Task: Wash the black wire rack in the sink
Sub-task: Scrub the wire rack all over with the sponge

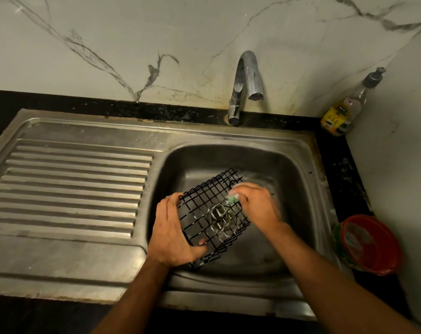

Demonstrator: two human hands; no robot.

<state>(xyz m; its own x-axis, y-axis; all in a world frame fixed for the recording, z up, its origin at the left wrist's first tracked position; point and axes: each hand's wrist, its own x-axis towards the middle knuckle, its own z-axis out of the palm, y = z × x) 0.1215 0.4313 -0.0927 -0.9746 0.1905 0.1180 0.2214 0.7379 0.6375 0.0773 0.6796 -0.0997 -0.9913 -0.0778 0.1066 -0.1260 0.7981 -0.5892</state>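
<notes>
The black wire rack (205,214) is tilted over the steel sink basin (288,169), above the drain. My left hand (173,231) grips its left side, with the thumb hooked through the mesh near the bottom. My right hand (255,204) is closed on a small green scrubber (233,198) pressed against the rack's upper right edge. Bits of white foam cling to the wires. Part of the rack's far side is hidden behind my right hand.
The tap (244,80) curves over the basin, and no water runs from it. A ribbed steel draining board (72,186) lies to the left. A soap dispenser bottle (349,104) stands in the back right corner. A red tub (370,244) sits on the counter right of the sink.
</notes>
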